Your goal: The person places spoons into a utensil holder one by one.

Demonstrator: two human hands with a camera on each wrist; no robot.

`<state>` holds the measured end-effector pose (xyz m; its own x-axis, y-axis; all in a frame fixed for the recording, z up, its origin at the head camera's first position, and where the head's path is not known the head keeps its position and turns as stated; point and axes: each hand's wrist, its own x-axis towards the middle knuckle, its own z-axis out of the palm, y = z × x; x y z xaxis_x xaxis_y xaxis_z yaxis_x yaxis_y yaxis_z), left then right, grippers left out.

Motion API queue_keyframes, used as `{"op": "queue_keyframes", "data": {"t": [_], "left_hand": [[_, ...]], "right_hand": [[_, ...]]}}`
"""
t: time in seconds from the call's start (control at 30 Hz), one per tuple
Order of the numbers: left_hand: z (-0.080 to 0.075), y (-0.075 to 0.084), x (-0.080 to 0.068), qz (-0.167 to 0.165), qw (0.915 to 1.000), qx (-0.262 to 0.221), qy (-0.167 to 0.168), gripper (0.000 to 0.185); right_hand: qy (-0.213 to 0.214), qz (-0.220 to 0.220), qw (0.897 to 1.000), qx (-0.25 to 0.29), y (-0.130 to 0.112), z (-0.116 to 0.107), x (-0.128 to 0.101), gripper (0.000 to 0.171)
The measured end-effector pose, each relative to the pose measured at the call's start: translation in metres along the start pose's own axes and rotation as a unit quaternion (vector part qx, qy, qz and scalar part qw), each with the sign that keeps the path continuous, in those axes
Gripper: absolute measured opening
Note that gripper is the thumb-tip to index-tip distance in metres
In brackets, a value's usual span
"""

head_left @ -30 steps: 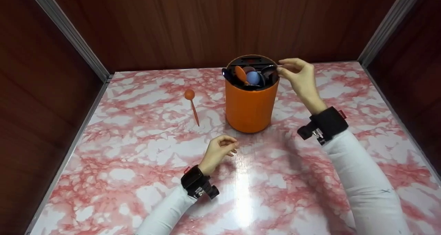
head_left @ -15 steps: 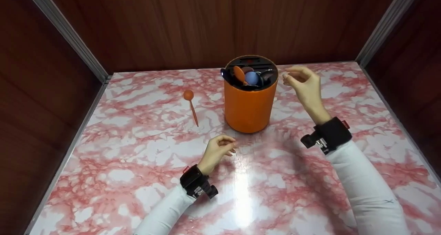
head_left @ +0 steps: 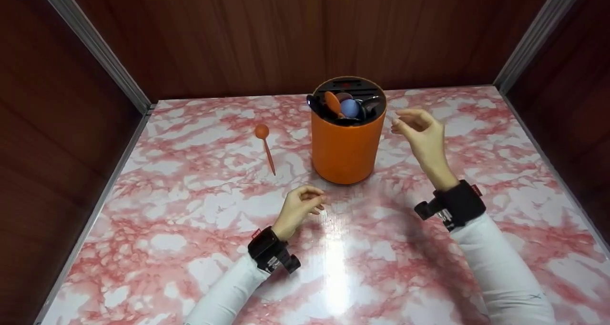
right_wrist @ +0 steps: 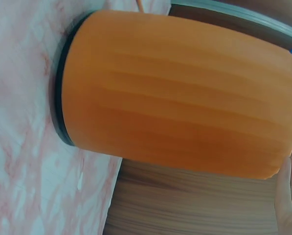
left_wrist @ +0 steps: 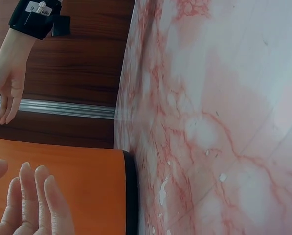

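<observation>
While the right hand [head_left: 421, 130] hangs in the air just right of the orange holder [head_left: 347, 141], fingers loosely curled, gripping nothing, the left hand [head_left: 299, 208] rests on the marble table [head_left: 190, 220] in front of it, relaxed and empty. Holder upright, spoons [head_left: 344, 106] inside. Loose orange spoon [head_left: 265, 146] lies left, unobstructed.

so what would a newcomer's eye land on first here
Most likely the bright orange holder, upright near the back middle of the pink marble table with spoon heads poking out of its top. Next, the orange spoon lying flat to its left, and the empty right hand raised just right of the holder.
</observation>
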<state>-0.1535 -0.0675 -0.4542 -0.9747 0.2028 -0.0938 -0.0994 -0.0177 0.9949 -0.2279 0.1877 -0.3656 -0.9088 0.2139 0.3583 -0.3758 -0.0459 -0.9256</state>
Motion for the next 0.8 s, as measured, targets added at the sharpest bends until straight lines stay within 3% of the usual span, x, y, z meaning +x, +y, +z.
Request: {"op": "queue_keyframes", "data": {"t": [0.47,0.8], "left_hand": [[-0.004,0.002,0.004,-0.001,0.9999,-0.004,0.011,0.028],[-0.007,0.0,0.012,-0.008,0.9996,-0.007,0.025,0.022]], "right_hand": [[-0.03,0.008,0.999,-0.021,0.004,-0.008,-0.029,0.021],[-0.077,0.047,0.994,-0.062,0.013,-0.016,-0.048,0.027]]}}
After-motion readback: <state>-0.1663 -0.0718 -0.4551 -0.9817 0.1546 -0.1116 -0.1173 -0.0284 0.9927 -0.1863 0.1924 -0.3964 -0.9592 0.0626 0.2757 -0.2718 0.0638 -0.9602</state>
